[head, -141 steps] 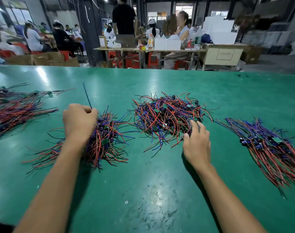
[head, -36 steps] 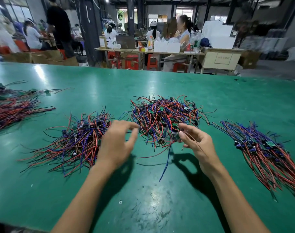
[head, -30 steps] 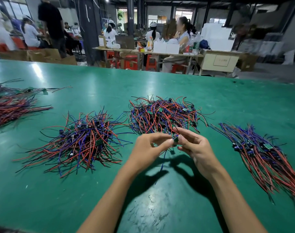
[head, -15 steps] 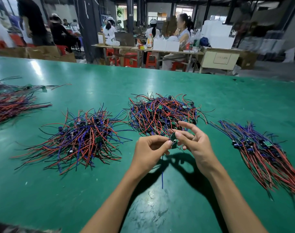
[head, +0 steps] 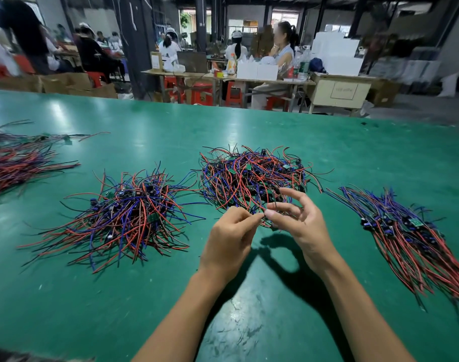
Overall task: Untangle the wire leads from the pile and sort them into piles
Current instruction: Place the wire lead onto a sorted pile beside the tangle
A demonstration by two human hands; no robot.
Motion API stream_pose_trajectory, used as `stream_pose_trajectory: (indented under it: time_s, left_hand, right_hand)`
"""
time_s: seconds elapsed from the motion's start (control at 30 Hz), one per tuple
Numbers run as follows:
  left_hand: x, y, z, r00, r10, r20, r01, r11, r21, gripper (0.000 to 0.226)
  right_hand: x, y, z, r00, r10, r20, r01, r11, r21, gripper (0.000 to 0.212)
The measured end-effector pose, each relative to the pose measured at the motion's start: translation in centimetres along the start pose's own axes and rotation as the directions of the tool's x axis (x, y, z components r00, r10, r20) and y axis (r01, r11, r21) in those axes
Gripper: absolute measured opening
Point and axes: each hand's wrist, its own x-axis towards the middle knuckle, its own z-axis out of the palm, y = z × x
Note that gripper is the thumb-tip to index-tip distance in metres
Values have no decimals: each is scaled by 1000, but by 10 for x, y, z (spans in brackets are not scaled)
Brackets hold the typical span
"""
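Green table (head: 353,158) across the whole near view, glossy, scuffed near the front edge. Four wire heaps on it. Far left: flat bundle (head: 17,165) of red and dark leads, laid roughly parallel, partly cut off by the frame. Left of centre: loose heap (head: 129,212) of red, blue and black leads fanning outward, small dark parts at its core. Centre: tangled pile (head: 249,176), domed, with small green boards among the wires. Right: sorted pile (head: 411,236), leads combed the same way, running toward the near right corner, boards and dark parts gathered at its upper end.

Both forearms in from the near edge, meeting just in front of the tangled pile. Left hand (head: 229,241) curled, thumb and forefinger pinching a lead (head: 269,223) at the pile's near edge. Right hand (head: 299,223) fingertip to fingertip with the left, thumb and forefinger pinching the same lead, remaining fingers spread and raised. Most of the lead hidden by fingers; its shape hard to make out. Shadows of both hands on the table below.
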Motion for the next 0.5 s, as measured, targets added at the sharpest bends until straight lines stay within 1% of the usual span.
stream_pose_trajectory:
  time_s: [0.07, 0.13, 0.2, 0.27, 0.37, 0.43, 0.5]
  left_hand:
    - [1, 1, -1, 996, 88, -8, -87, 993, 81, 21]
    - [3, 1, -2, 992, 126, -11, -123, 985, 122, 20]
    - [3, 1, -3, 992, 126, -19, -122, 985, 121, 20]
    - [2, 2, -3, 994, 103, -22, -101, 990, 100, 19]
    - [2, 2, -3, 997, 77, -15, -75, 993, 93, 20]
    - [1, 3, -2, 997, 74, -13, -72, 993, 98, 18]
    - [0, 4, -3, 997, 75, -15, -73, 992, 103, 15]
  right_hand:
    - [1, 0, -2, 999, 41, 12, -40, 998, -39, 56]
    - [1, 0, -2, 998, 37, 54, -34, 998, -59, 54]
    - [0, -1, -2, 997, -7, 71, 10, 999, -42, 53]
    - [0, -1, -2, 997, -58, 58, 59, 998, -33, 53]
    - [-1, -1, -2, 990, -123, 69, 128, 989, -73, 51]
    - [-1, -1, -3, 987, -143, 77, 150, 984, -97, 49]
    - [-2, -1, 0, 987, -153, 51, 159, 976, -149, 49]
